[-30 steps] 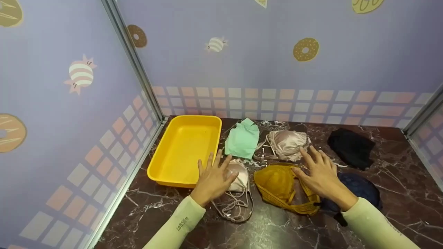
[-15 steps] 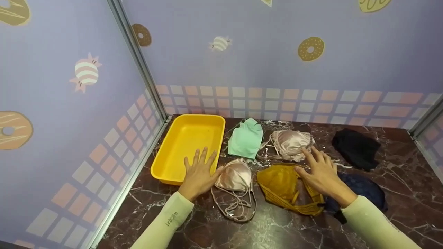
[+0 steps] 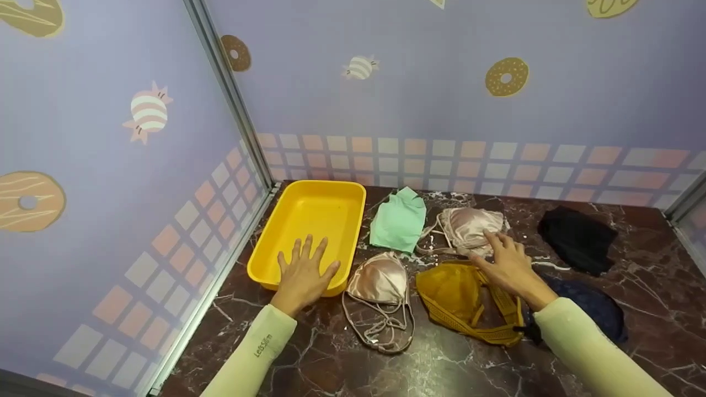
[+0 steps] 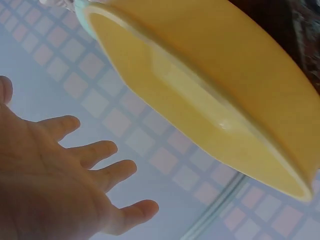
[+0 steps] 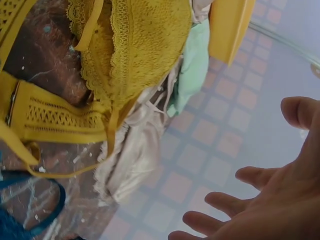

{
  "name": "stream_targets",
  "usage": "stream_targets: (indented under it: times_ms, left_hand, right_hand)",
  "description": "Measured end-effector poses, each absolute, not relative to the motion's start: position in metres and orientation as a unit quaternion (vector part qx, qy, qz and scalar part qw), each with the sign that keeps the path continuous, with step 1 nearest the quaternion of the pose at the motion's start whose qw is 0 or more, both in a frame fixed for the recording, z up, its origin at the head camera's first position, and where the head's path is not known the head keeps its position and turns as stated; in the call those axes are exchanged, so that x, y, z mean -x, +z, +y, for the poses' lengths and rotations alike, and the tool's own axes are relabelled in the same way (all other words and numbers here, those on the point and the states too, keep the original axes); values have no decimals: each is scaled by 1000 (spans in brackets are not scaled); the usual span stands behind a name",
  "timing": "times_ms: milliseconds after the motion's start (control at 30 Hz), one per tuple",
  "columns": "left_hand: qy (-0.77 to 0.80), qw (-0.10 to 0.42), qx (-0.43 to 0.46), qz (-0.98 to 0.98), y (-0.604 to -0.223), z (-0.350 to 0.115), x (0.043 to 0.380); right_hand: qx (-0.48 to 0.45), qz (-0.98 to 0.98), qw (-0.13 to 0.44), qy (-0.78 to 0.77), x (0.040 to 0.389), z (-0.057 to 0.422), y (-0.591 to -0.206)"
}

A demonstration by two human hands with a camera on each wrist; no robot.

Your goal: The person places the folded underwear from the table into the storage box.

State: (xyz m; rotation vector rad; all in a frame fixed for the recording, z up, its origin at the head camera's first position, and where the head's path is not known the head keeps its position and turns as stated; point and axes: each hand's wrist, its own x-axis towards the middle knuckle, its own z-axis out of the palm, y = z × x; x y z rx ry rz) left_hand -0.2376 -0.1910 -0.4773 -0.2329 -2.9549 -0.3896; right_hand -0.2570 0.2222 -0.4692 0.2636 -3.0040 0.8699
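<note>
Spread and palm down, my left hand (image 3: 303, 278) hovers over the near end of a yellow plastic tub (image 3: 322, 212). In the left wrist view, its fingers hold nothing and stay apart from the tub (image 4: 200, 90). My right hand (image 3: 510, 270) hangs above the right side of a mustard lace bra (image 3: 449, 289), fingers loosely extended and holding nothing. The right wrist view shows a gap between that hand (image 5: 270, 200) and the mustard bra (image 5: 150, 50). A pink satin bra (image 3: 380, 278) with thin straps lies between the tub and the mustard bra.
Behind lie a mint-green garment (image 3: 398, 220) and a pink lace-edged bra (image 3: 469, 226). A black garment (image 3: 576, 237) and a navy bra (image 3: 593, 309) lie to the right on the dark marbled tabletop (image 3: 342, 358). Patterned wall panels (image 3: 430, 99) stand behind and at left.
My left hand has moved left, from above the near pink bra to over the tub. The right hand stays near the mustard bra. The head view has shifted slightly.
</note>
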Motion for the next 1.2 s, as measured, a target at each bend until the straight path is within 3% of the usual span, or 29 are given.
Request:
stream_targets:
  times_ms: [300, 600, 1200]
  left_hand:
    - [-162, 81, 43, -983, -487, -219, 251]
    - [-207, 129, 0, -970, -499, -261, 263]
    - [-231, 168, -111, -952, -523, -311, 261]
  right_hand:
    - [-62, -946, -37, 315, 279, 216, -479]
    - [-107, -919, -6, 380, 297, 210, -492]
    - [-164, -861, -51, 479, 303, 165, -517]
